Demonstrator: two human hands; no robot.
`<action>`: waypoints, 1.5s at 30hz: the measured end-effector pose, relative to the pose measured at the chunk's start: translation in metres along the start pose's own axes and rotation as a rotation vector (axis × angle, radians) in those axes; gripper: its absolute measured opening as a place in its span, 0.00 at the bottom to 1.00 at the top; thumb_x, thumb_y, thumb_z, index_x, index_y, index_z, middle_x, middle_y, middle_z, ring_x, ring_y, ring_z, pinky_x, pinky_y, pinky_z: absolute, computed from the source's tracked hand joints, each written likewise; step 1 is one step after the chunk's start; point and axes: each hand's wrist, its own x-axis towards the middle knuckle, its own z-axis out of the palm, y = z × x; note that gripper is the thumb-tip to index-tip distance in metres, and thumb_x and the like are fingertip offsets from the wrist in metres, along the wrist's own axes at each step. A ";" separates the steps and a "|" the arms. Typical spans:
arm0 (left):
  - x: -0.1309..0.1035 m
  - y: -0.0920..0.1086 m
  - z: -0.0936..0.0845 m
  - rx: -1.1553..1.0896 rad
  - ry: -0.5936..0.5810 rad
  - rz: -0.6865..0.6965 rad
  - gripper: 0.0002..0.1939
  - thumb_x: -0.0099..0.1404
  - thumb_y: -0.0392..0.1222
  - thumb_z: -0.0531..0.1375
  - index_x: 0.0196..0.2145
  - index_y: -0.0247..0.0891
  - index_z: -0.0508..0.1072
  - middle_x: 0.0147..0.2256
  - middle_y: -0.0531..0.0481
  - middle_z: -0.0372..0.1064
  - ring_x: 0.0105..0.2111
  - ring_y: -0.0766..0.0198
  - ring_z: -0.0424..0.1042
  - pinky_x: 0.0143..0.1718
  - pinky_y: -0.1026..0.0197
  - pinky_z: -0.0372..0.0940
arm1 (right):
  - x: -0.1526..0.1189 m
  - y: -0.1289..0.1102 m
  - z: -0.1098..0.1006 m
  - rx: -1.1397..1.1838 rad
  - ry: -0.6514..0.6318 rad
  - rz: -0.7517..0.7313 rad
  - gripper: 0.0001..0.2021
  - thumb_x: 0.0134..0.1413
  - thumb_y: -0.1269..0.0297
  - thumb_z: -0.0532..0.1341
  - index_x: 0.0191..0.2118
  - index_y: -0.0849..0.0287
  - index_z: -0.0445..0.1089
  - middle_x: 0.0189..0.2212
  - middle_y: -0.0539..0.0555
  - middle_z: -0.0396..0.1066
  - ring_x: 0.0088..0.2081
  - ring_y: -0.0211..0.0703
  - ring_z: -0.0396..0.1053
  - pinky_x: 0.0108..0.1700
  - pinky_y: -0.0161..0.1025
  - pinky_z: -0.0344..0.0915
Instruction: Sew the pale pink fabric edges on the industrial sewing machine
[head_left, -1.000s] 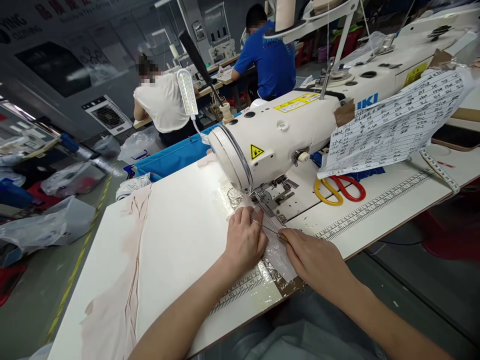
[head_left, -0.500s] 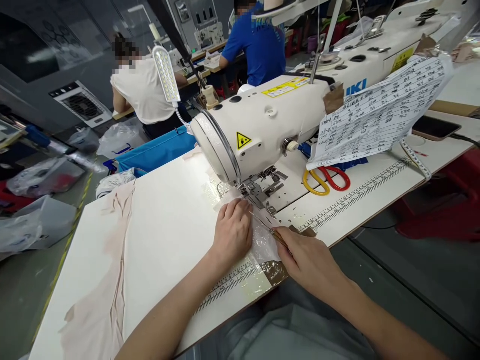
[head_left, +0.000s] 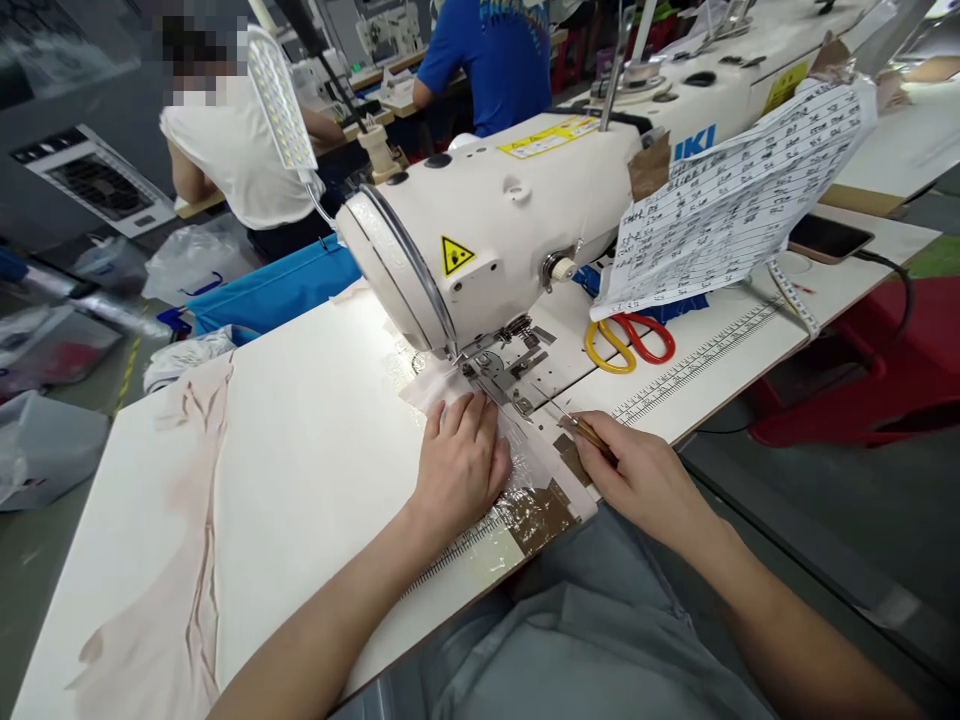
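My left hand (head_left: 461, 460) presses down on a pale pink fabric strip (head_left: 551, 460), close in front of the needle area of a white sewing machine (head_left: 517, 205). Its fingers lie flat and point toward the presser foot. My right hand (head_left: 637, 475) is closed round the wooden handle of an awl (head_left: 592, 438), whose thin metal tip points up and left over the machine bed. The strip runs from under the presser foot to the table's front edge, between my hands. Part of it is hidden under my left hand.
Pale pink fabric (head_left: 176, 540) lies on the left of the white table (head_left: 315, 440). Right of the needle are red and yellow scissors (head_left: 615, 345), a handwritten sheet (head_left: 735, 200) and a phone (head_left: 829, 238). Two people sit beyond, near a blue cloth bin (head_left: 277, 290).
My right hand and the awl have moved away from my left fingers, to the right. More of the strip shows toward the front edge. The whole view has shifted.
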 end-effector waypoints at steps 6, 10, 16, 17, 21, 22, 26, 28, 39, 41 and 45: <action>-0.001 0.003 -0.001 0.008 -0.021 0.006 0.21 0.68 0.38 0.50 0.56 0.31 0.68 0.57 0.35 0.65 0.58 0.47 0.63 0.60 0.42 0.56 | -0.011 0.008 -0.003 0.243 -0.005 0.048 0.13 0.67 0.60 0.50 0.46 0.58 0.67 0.23 0.47 0.69 0.21 0.37 0.64 0.25 0.33 0.60; -0.001 0.004 -0.001 0.012 -0.028 0.004 0.21 0.69 0.39 0.49 0.57 0.30 0.68 0.57 0.35 0.65 0.58 0.47 0.62 0.60 0.43 0.56 | -0.014 0.008 -0.007 0.286 -0.003 0.076 0.13 0.66 0.59 0.51 0.46 0.59 0.68 0.24 0.48 0.70 0.23 0.37 0.66 0.24 0.32 0.59; -0.002 0.005 -0.002 0.029 -0.022 0.009 0.22 0.71 0.40 0.47 0.56 0.27 0.68 0.57 0.35 0.65 0.58 0.48 0.62 0.60 0.44 0.56 | -0.014 0.011 -0.007 0.308 -0.001 0.082 0.12 0.66 0.60 0.51 0.46 0.59 0.69 0.24 0.48 0.70 0.25 0.37 0.67 0.25 0.32 0.60; -0.002 0.004 -0.002 0.034 -0.028 0.013 0.22 0.70 0.39 0.48 0.56 0.27 0.68 0.57 0.34 0.65 0.58 0.48 0.62 0.60 0.44 0.56 | -0.016 0.011 -0.007 0.312 0.001 0.080 0.12 0.66 0.60 0.51 0.46 0.59 0.69 0.24 0.48 0.70 0.25 0.37 0.67 0.25 0.32 0.61; -0.002 0.003 -0.002 0.029 -0.041 0.017 0.22 0.68 0.37 0.49 0.57 0.28 0.67 0.58 0.34 0.64 0.58 0.47 0.62 0.60 0.43 0.56 | -0.032 0.012 -0.010 0.409 -0.051 0.071 0.12 0.67 0.60 0.52 0.45 0.58 0.69 0.23 0.48 0.68 0.23 0.36 0.65 0.26 0.32 0.63; -0.002 0.003 -0.002 0.022 -0.041 0.016 0.22 0.69 0.37 0.49 0.57 0.28 0.67 0.58 0.34 0.64 0.59 0.47 0.62 0.60 0.43 0.56 | -0.039 0.014 -0.011 0.444 -0.085 0.075 0.12 0.67 0.61 0.51 0.46 0.58 0.69 0.24 0.48 0.68 0.23 0.36 0.65 0.26 0.32 0.64; -0.002 0.004 -0.001 0.017 -0.035 0.000 0.22 0.72 0.42 0.47 0.56 0.28 0.68 0.58 0.35 0.65 0.59 0.48 0.62 0.61 0.43 0.55 | -0.067 0.025 -0.006 0.482 -0.152 0.075 0.11 0.68 0.63 0.50 0.45 0.57 0.69 0.30 0.53 0.72 0.30 0.39 0.71 0.32 0.34 0.69; -0.002 0.005 -0.001 0.030 -0.039 0.002 0.22 0.72 0.41 0.46 0.56 0.28 0.68 0.57 0.35 0.65 0.58 0.48 0.62 0.61 0.44 0.54 | -0.079 0.031 0.002 0.446 -0.127 0.038 0.12 0.68 0.64 0.50 0.41 0.56 0.71 0.37 0.57 0.73 0.37 0.43 0.73 0.36 0.36 0.71; -0.002 0.007 -0.001 0.070 -0.020 0.016 0.22 0.72 0.40 0.46 0.56 0.26 0.68 0.57 0.36 0.66 0.58 0.49 0.63 0.60 0.46 0.55 | -0.112 0.036 0.082 0.165 -0.004 -0.136 0.15 0.63 0.74 0.48 0.49 0.60 0.68 0.49 0.63 0.66 0.39 0.44 0.74 0.36 0.39 0.74; -0.002 0.007 -0.001 0.068 -0.020 0.017 0.22 0.72 0.40 0.46 0.56 0.26 0.68 0.57 0.36 0.66 0.57 0.48 0.63 0.59 0.46 0.56 | -0.114 0.035 0.086 0.044 0.013 -0.149 0.16 0.62 0.76 0.48 0.50 0.61 0.68 0.50 0.64 0.65 0.38 0.45 0.74 0.35 0.40 0.74; -0.002 0.007 -0.001 0.055 -0.022 0.011 0.22 0.72 0.40 0.46 0.56 0.26 0.68 0.57 0.35 0.65 0.57 0.48 0.63 0.59 0.47 0.57 | -0.121 0.032 0.083 -0.079 0.002 -0.164 0.18 0.61 0.77 0.48 0.52 0.62 0.67 0.52 0.65 0.65 0.38 0.45 0.74 0.36 0.41 0.74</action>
